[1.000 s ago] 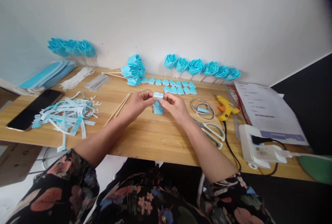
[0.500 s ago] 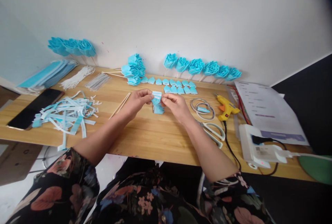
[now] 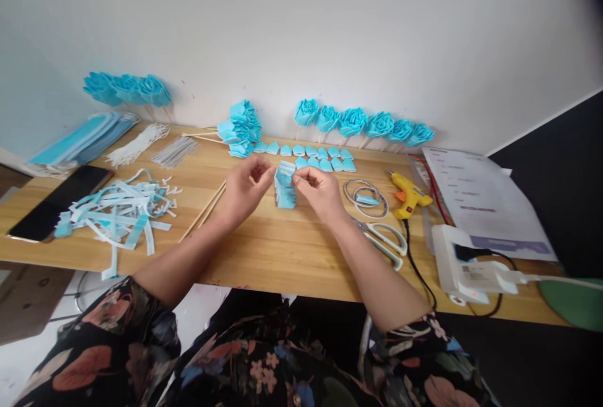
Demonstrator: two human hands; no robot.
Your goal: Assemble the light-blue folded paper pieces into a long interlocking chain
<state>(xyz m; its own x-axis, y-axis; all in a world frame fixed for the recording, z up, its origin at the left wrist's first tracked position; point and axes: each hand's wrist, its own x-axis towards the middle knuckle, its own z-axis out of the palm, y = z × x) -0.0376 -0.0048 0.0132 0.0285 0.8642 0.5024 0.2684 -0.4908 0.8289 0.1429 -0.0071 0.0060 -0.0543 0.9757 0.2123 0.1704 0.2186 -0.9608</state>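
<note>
Pinched between the thumb and fingers of my right hand (image 3: 320, 192) is a small blue fabric piece (image 3: 285, 172) with a white band. My left hand (image 3: 247, 190) is just left of that piece, its fingers loosely curled and thumb apart, with nothing visible in it. Below the held piece, an overlapping stack of blue fabric pieces (image 3: 286, 198) lies on the table. Folded blue petals (image 3: 325, 164) are laid out in rows behind my hands. A pile of blue petals (image 3: 240, 127) sits behind my left hand, beside several thin sticks.
Blue fabric roses on sticks (image 3: 353, 121) lean on the wall. Right are a wire coil (image 3: 360, 209), scissors (image 3: 389, 237), a yellow glue gun (image 3: 411, 195) and a power strip (image 3: 459, 265). Left are fabric scraps (image 3: 122, 206), wooden sticks (image 3: 203, 211), a phone (image 3: 61, 203) and face masks (image 3: 85, 140).
My left hand's fingers have come off the blue piece and moved slightly left. The piece has tilted in my right hand. The whole view has shifted a little.
</note>
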